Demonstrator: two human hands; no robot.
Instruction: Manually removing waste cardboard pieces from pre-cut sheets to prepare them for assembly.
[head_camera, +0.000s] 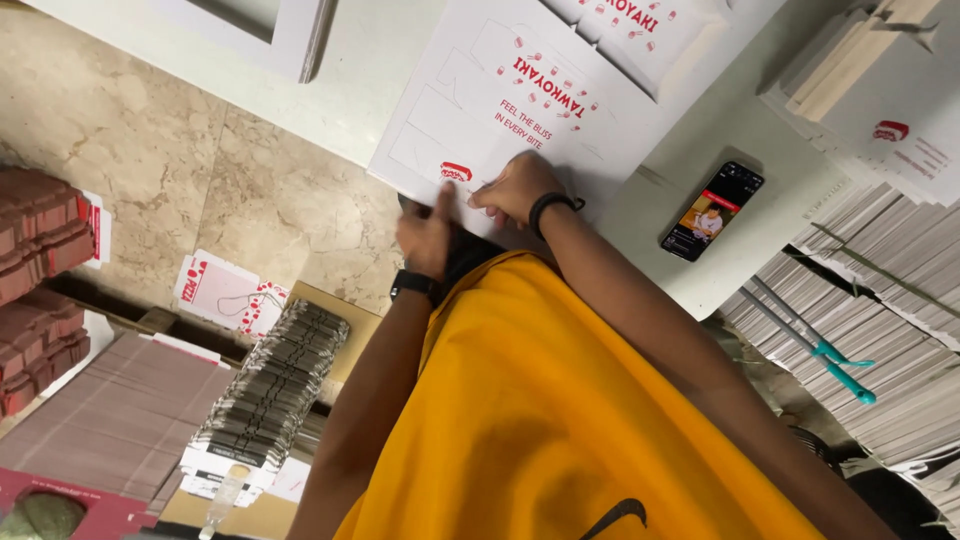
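Note:
A flat white carton blank (520, 110) with red print lies on a white table (740, 130). My left hand (425, 238), with a black watch on its wrist, grips the blank's near edge, thumb raised. My right hand (518, 188), wearing a black wristband, rests just beside it on the same edge, with curled fingers pinching the card. The two hands almost touch. My yellow shirt (560, 420) fills the lower middle of the view and hides the table's near edge.
A phone (712, 212) with a lit screen lies on the table to the right. Tall stacks of flat cartons (880, 300), tied with a teal strap (842, 362), stand at the right. More carton stacks (270, 390) and a loose blank (225, 292) sit on the marble floor at the left.

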